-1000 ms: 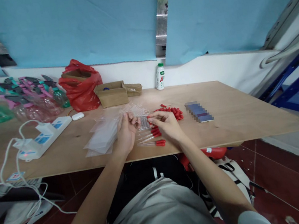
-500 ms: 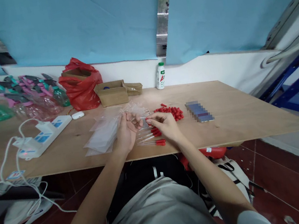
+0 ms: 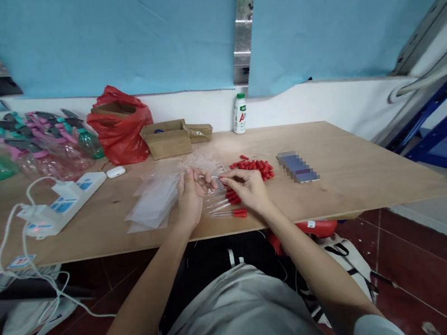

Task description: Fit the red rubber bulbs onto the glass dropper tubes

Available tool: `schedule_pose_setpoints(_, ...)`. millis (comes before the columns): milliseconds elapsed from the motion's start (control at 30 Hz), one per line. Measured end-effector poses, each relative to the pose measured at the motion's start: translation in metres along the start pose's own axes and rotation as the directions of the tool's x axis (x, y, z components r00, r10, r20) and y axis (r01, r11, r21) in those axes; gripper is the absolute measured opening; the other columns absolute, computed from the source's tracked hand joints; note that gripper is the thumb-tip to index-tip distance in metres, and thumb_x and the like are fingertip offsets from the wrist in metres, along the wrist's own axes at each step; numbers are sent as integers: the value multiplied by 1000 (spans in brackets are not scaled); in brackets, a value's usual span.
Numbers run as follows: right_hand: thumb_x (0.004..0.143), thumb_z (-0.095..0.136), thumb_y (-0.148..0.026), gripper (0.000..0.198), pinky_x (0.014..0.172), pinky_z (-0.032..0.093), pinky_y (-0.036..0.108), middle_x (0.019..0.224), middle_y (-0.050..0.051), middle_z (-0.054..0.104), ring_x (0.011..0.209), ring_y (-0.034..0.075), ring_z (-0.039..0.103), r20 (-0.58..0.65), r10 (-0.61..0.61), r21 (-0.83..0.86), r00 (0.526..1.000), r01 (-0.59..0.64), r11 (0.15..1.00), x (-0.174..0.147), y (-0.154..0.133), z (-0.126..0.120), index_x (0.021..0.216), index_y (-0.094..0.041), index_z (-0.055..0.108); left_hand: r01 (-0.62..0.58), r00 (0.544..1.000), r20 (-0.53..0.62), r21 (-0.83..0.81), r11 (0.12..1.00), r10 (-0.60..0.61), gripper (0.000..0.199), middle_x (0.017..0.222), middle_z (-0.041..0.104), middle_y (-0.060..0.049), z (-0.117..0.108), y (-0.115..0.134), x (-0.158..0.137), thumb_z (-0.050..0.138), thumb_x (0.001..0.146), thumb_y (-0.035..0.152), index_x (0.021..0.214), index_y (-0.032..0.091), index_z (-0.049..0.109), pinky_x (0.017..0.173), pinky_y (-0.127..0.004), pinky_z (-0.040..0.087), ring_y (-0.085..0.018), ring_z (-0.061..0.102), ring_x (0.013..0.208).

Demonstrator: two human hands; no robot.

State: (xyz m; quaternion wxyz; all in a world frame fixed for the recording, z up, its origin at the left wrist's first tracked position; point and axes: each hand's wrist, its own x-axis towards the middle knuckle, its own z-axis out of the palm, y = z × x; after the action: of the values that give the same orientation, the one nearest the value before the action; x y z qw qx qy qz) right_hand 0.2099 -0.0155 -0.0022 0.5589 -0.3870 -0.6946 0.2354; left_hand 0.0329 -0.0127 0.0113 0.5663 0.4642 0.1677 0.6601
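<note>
Fingers of the left hand [image 3: 191,198] and right hand [image 3: 251,188] are pinched narrow over the table [image 3: 357,180], behind its front edge's middle: left around a slim clear tube [image 3: 215,177], right on a small red cap [image 3: 222,178]. They're apparently joining the two, which calls for straight, gentle pressure. The tube looks glassy; the cap is mostly hidden.

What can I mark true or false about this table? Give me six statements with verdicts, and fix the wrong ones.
1. The right hand pinches a red bulb. True.
2. The sleeves lie beyond the bottle. False: the sleeves lie beside the left hand.
3. The bottle has a green lid. True.
4. The phone lies left of both hands. False: the phone is right of them.
5. The red bag stands beside a box. True.
6. The power strip has nothing plugged in. False: white plugs sit in it.
</note>
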Motion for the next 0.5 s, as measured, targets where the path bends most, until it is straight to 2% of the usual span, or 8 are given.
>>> schedule_pose_setpoints(167,101,71,-33,20,80,60,32,95,6,85,81,23,79,-10,-130,-123,992,127,984,-1,-4,-2,100,-21,87,-22,1000,-14,38,999,23,50,75,63,-1,0,-4,-1,65,101,65,82,22,48,61,-28,52,-17,69,70)
schedule_pose_setpoints(367,104,68,-31,20,84,61,33,98,7,85,85,23,80,15,-218,-206,976,216,954,-3,-1,-2,102,-22,86,-13,1000,-20,81,997,15,49,75,63,-1,-1,-8,-2,63,102,65,82,22,49,63,-29,51,-16,66,68)
schedule_pose_setpoints(500,106,68,-32,19,85,60,34,99,7,84,88,23,79,48,-249,-214,967,254,943,-3,0,-1,103,-23,84,26,999,-27,39,999,-24,47,71,59,0,-3,-6,-1,62,104,60,80,22,49,62,-28,48,-16,63,64)
